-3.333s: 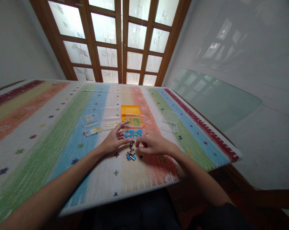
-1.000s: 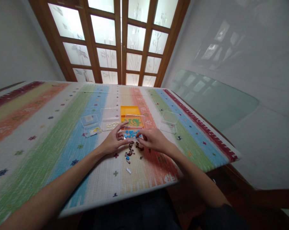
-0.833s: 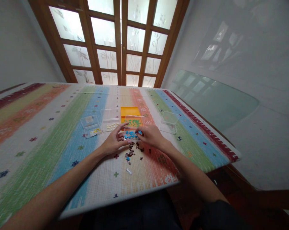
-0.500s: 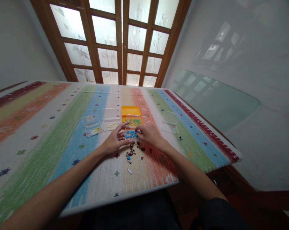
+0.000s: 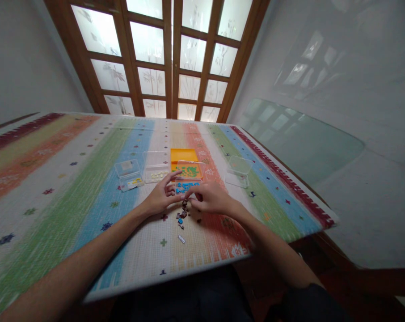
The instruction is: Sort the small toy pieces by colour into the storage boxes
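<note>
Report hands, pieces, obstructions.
Left hand at left side of clear box; right hand at its front, grip unclear. Blue pieces inside; brown pieces loose in front. Right hand hides part of the box.

Wooden double doors with frosted panes etched with plant motifs let in pale daylight beyond the far edge of a table draped in a striped cloth of green, blue, coral and cream, scattered with small star and cross motifs. A burgundy band runs along the table's right edge; past it, a pale green panel and a glossy wall reflect the panes. A plain gray wall rises beyond the far left corner.
</note>
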The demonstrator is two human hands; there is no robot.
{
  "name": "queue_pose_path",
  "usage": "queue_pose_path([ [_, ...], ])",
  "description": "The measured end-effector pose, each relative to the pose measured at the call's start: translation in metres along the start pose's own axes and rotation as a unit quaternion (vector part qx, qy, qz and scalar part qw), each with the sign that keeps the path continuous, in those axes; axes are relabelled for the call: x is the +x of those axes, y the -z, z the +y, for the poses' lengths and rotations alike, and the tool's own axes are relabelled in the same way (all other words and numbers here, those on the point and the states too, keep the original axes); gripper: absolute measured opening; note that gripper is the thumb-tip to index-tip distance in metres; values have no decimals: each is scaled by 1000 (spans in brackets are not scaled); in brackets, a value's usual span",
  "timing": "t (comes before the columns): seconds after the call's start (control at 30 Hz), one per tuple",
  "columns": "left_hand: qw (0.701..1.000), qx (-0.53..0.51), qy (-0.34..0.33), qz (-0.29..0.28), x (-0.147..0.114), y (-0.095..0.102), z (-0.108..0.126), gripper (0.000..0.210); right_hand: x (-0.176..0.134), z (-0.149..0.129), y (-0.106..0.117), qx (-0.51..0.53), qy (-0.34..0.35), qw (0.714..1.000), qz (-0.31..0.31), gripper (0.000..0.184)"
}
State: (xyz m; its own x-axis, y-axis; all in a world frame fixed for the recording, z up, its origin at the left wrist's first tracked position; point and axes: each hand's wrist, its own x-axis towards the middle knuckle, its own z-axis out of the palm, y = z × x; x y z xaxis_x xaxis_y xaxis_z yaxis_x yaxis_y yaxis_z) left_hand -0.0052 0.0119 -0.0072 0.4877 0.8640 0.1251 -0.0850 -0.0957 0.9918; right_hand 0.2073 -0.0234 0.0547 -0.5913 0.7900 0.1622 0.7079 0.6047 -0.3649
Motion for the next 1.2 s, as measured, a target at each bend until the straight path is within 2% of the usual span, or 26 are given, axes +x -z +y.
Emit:
queue_pose_path([
  [0.07,1000,4,-1,2,-1,0,1,84,-5,-8,-8,8,62,997,-56,16],
  [0.17,1000,2,3,2,-1,-1,4,86,-9,-19,-20,-4,87,991,-98,15],
  [0.4,1000,-1,1,2,-2,-2,4,85,-10,-28,-23,-41,68,992,-102,14],
  [0.63,1000,-3,-10,-1,-1,-2,2,83,-13,-26,-17,2,75,990,-118,11],
  [0.73,1000,0,-9,0,0,-1,2,85,-15,-21,-8,38,54,993,-102,11],
  [0.97,1000,7,-7,3,-1,-3,6,82,-14,-6,23,115,-5,993,-7,9],
  [1.2,1000,-2,-9,-1,-1,-2,4,81,7,17,19,84,-21,996,-19,5],
])
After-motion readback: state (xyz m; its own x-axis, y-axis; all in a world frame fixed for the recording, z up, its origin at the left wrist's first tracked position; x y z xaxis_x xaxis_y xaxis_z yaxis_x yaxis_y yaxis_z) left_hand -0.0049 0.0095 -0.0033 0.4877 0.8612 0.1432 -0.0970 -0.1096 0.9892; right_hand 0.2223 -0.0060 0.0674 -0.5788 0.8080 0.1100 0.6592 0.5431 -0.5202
